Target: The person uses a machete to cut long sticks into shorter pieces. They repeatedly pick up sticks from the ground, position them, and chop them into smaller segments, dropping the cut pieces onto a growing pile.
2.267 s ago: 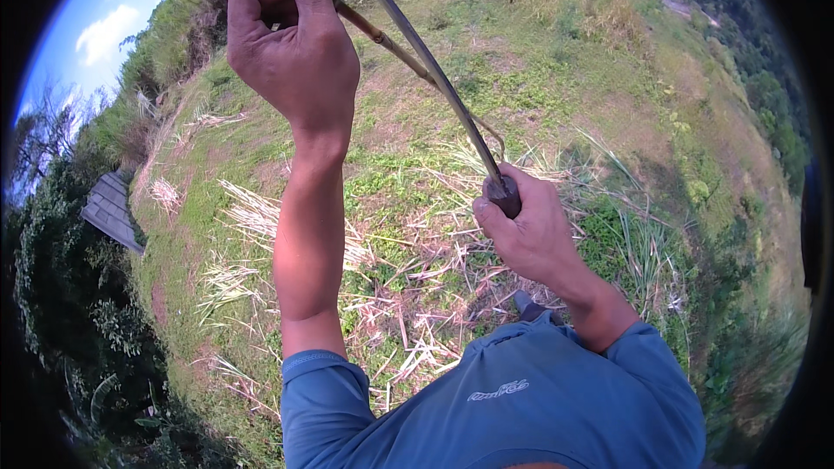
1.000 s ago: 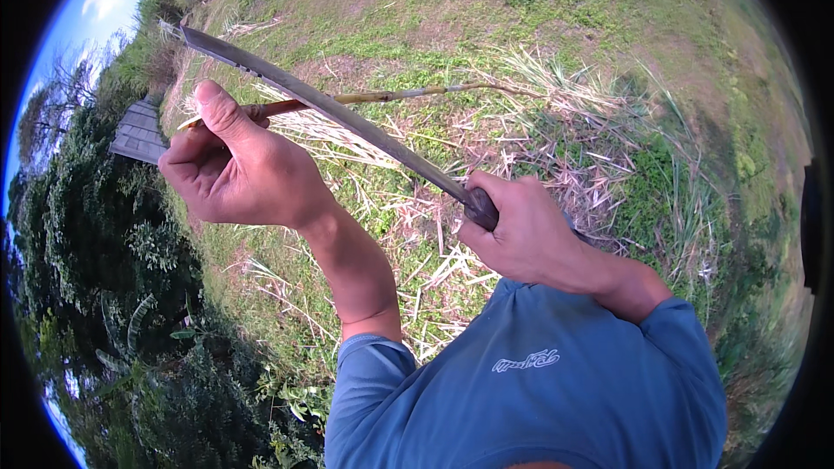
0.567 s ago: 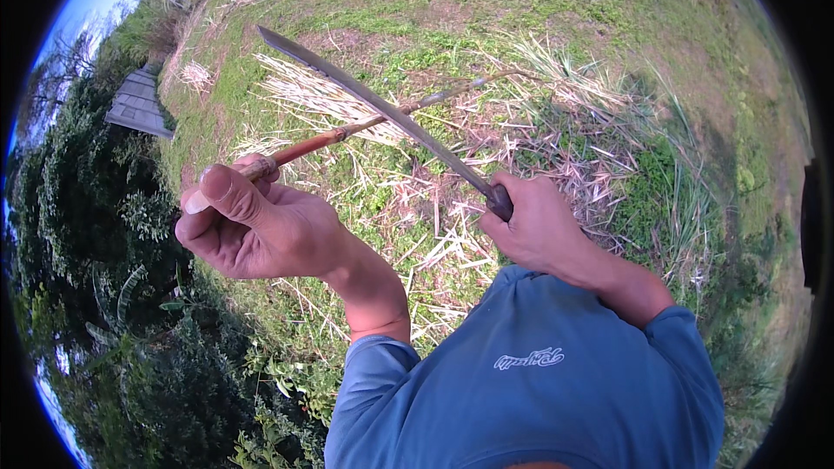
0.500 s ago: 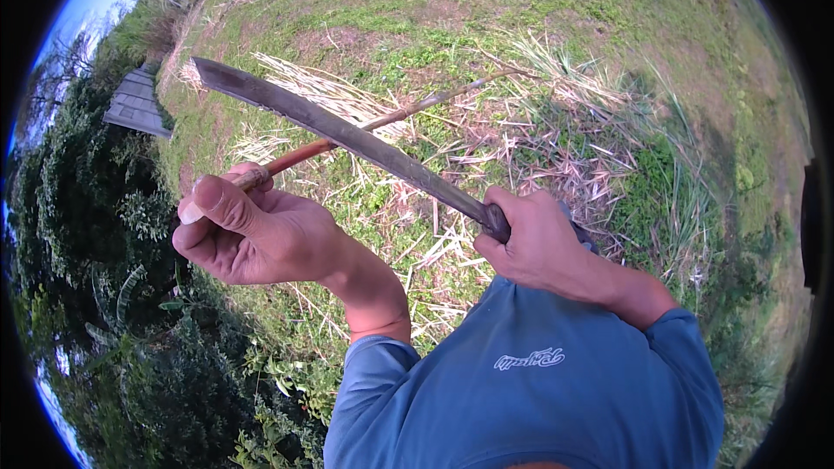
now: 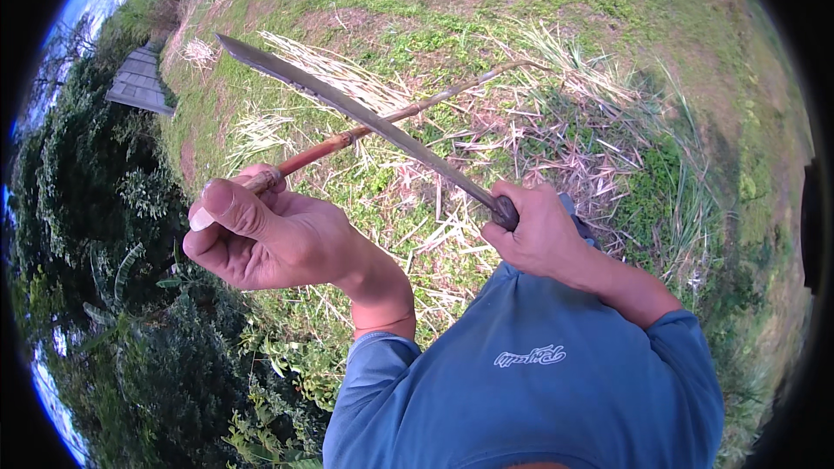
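Note:
My left hand (image 5: 261, 234) grips the thick end of a long reddish-brown cane stalk (image 5: 391, 115), which runs up and to the right over the grass. My right hand (image 5: 543, 230) is closed on the dark handle of a long curved machete (image 5: 347, 104). The blade reaches up and to the left and lies across the stalk near its middle. Both forearms come out of blue sleeves at the bottom of the picture.
Dry cut leaves and stalks (image 5: 556, 139) lie scattered over the green grass. A grey roofed structure (image 5: 139, 87) stands at the far left, with dense trees and bushes (image 5: 113, 295) along the left and lower left.
My left hand has come down from high in the view to the left with the stalk. The machete blade has swung across the stalk and shifted along it over the last half second.

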Demonstrator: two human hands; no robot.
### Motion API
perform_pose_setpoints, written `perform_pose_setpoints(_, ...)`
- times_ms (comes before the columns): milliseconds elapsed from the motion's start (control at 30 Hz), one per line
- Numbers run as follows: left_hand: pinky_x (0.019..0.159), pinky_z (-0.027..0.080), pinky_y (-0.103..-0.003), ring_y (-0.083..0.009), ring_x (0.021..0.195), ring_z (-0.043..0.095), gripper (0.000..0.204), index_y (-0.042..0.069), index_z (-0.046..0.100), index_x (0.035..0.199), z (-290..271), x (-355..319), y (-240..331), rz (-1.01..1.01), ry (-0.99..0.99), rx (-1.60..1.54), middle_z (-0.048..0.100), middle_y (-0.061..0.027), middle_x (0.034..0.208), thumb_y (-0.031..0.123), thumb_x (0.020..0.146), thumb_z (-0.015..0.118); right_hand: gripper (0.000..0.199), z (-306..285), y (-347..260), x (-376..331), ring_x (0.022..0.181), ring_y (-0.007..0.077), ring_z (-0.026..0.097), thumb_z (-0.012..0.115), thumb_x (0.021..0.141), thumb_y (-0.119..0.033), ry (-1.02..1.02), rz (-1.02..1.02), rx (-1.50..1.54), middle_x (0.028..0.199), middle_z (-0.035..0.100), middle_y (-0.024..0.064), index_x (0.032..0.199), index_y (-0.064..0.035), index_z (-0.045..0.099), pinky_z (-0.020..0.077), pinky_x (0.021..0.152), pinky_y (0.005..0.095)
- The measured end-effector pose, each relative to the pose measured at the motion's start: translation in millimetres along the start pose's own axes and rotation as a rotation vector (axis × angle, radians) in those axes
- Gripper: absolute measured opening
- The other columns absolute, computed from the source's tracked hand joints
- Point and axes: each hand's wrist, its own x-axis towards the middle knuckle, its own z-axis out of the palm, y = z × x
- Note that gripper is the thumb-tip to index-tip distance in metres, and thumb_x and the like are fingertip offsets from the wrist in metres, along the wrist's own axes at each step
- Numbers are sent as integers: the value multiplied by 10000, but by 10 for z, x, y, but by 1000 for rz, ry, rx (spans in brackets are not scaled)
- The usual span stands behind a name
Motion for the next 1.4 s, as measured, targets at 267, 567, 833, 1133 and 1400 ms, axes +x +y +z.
perform_pose_setpoints(267, 525, 508, -224, -117, 568, 581, 180, 58, 488, 869, -143, -36, 11, -21, -36, 6, 599, -72, 692, 148, 919, 636, 243, 0, -29, -119, 518, 369, 598, 678, 741, -196, -35, -110, -96, 548, 574, 166, 831, 9, 584, 481, 540, 443)
perform_pose_setpoints(567, 505, 503, -219, -75, 703, 535, 122, 46, 547, 920, -525, -127, 84, -30, -173, -233, 546, -18, 799, 157, 926, 597, 209, -239, 477, -31, 441, 283, 456, 640, 727, -156, 99, 109, -166, 502, 476, 136, 751, 35, 558, 403, 499, 397)
perform_pose_setpoints(833, 530, 480, -208, -100, 651, 376, 317, 56, 496, 889, -633, -158, 115, 35, -262, -118, 338, 5, 726, 357, 933, 587, 215, -426, -175, -383, 499, 346, 565, 692, 697, -162, -225, -78, -145, 507, 509, 151, 763, 3, 571, 436, 511, 417)
perform_pose_setpoints(1133, 428, 371, -178, -98, 617, 333, 350, 72, 507, 806, -843, -151, 121, 27, -400, -245, 349, 14, 698, 386, 893, 634, 200, -709, -101, -481, 510, 377, 557, 665, 685, -145, -272, -42, -305, 518, 513, 185, 736, 25, 573, 449, 533, 431)
perform_pose_setpoints(1400, 437, 362, -186, -95, 629, 328, 312, 75, 547, 834, -1003, -194, 184, -42, -423, -276, 356, 19, 702, 369, 898, 628, 291, -725, 1229, -214, 644, 420, 600, 626, 717, -235, 26, 317, -595, 650, 585, 258, 732, 55, 610, 480, 630, 467)
